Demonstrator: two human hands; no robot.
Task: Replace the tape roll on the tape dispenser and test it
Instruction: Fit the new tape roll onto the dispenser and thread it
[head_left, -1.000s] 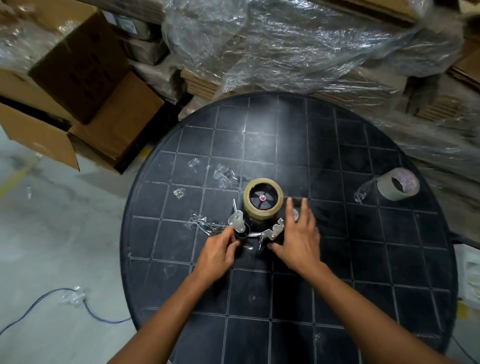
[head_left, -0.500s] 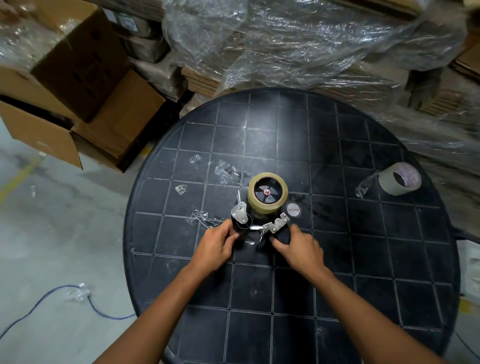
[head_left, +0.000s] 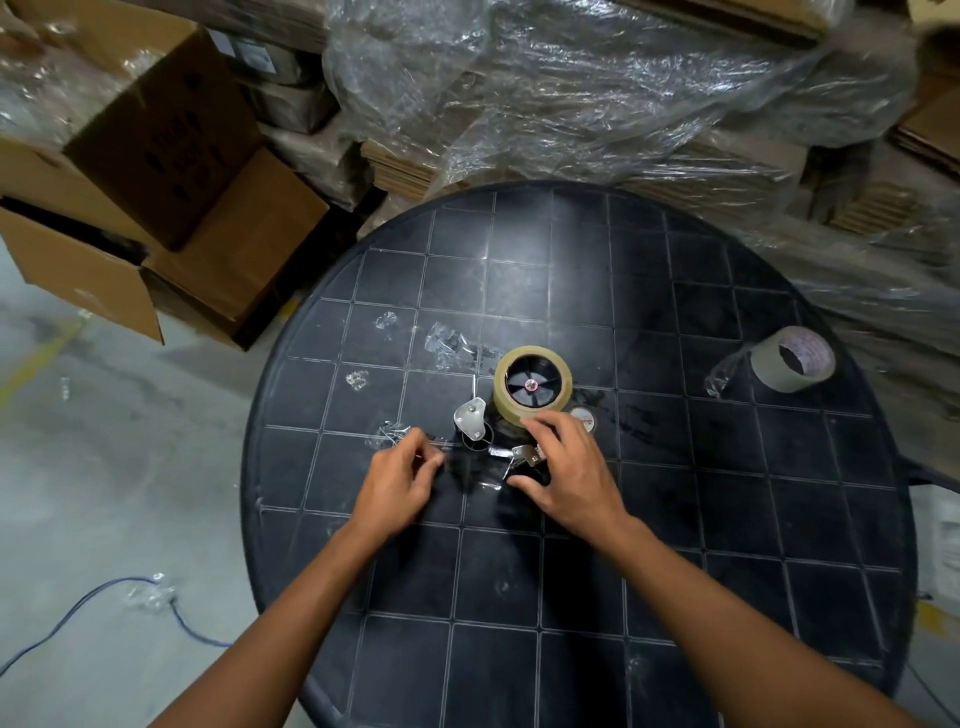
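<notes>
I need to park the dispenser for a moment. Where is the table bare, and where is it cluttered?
Bare: the near tiles of the table between the forearms, and the far tiles behind the tape roll on the dispenser. Crowded: around the left hand and right hand, with plastic scraps far left and the spare roll at the right edge.

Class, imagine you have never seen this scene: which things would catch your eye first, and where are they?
First, the tan tape roll with a black hub on the metal tape dispenser, mid-table on the round black gridded table. The left hand and right hand work just in front of it. A second, paler tape roll lies near the table's right edge.
</notes>
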